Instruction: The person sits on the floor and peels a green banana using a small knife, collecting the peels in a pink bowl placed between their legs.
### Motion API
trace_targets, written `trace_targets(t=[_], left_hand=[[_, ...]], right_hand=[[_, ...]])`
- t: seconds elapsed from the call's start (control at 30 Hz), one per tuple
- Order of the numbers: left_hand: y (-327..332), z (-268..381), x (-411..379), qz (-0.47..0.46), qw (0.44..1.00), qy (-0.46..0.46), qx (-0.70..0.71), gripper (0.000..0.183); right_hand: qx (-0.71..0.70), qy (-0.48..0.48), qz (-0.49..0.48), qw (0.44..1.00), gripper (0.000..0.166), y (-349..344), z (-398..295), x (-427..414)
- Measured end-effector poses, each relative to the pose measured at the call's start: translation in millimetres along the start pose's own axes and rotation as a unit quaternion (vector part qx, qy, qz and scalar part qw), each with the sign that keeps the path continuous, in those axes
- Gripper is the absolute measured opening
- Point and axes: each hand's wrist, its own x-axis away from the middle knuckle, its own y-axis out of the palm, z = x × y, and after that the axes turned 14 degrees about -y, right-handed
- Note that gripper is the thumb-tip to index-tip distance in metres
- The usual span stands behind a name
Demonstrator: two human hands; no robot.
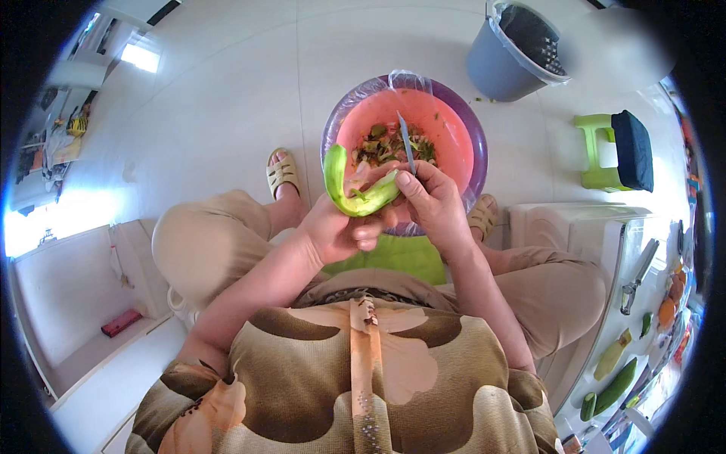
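A curved, peeled pale-green cucumber [358, 205] lies across my left hand [334, 232], whose fingers curl around it from below. My right hand [435, 196] grips a small knife [406, 139] with its blade pointing away from me. The right thumb and fingers also touch the right end of the cucumber. A thin green shred of peel rests on its side. Under both hands stands a round basin [482, 153] with a purple rim and a pinkish-red inside, covered by clear plastic film. Chopped vegetable scraps [391, 142] lie at its bottom, partly hidden by my hands.
A grey bin [499, 62] with a liner stands at the upper right, near a green stool [595, 150] with a dark cushion. On the white surface at right lie a peeler [638, 278], a cucumber [618, 386] and orange vegetables [667, 313]. An open cabinet [74, 295] is at left.
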Motion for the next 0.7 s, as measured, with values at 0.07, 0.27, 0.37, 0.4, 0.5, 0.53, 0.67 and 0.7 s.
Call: trace_targets(t=[0.07,0.27,0.37,0.4,0.5,0.53,0.67,0.7], left_hand=[[17.3,-0.7,-1.6,0.164,0.980,0.080,-0.073,0.049],[18.9,-2.9,0.5,0.205,0.936,0.144,-0.246,0.052],[16.2,-1.4,0.3,0.245,0.929,0.171,-0.218,0.043],[13.7,-3.8,-0.4,0.256,0.927,0.200,-0.187,0.041],[9.3,-1.9,-4.7,0.280,0.919,0.228,-0.160,0.037],[7.2,-2.4,-6.0,0.287,0.910,0.239,-0.179,0.037],[1.3,-3.5,-6.1,0.322,0.881,0.257,-0.235,0.035],[0.3,-1.8,-3.2,0.334,0.873,0.257,-0.247,0.035]], right_hand=[[0.087,-0.022,0.031,0.996,0.026,-1.7,-3.0,-2.9],[0.238,-0.083,0.054,0.966,0.028,-4.1,1.9,-5.8],[0.279,-0.117,0.066,0.951,0.032,-2.2,-0.6,-4.3],[0.303,-0.113,0.084,0.942,0.033,-1.9,-1.8,-4.8],[0.444,-0.122,0.073,0.885,0.033,-2.2,-10.8,0.9],[0.445,-0.128,0.052,0.885,0.032,0.2,-10.0,5.1],[0.515,-0.130,0.009,0.847,0.029,-5.6,6.3,7.1],[0.518,-0.112,0.018,0.848,0.029,-10.7,8.6,2.0]])
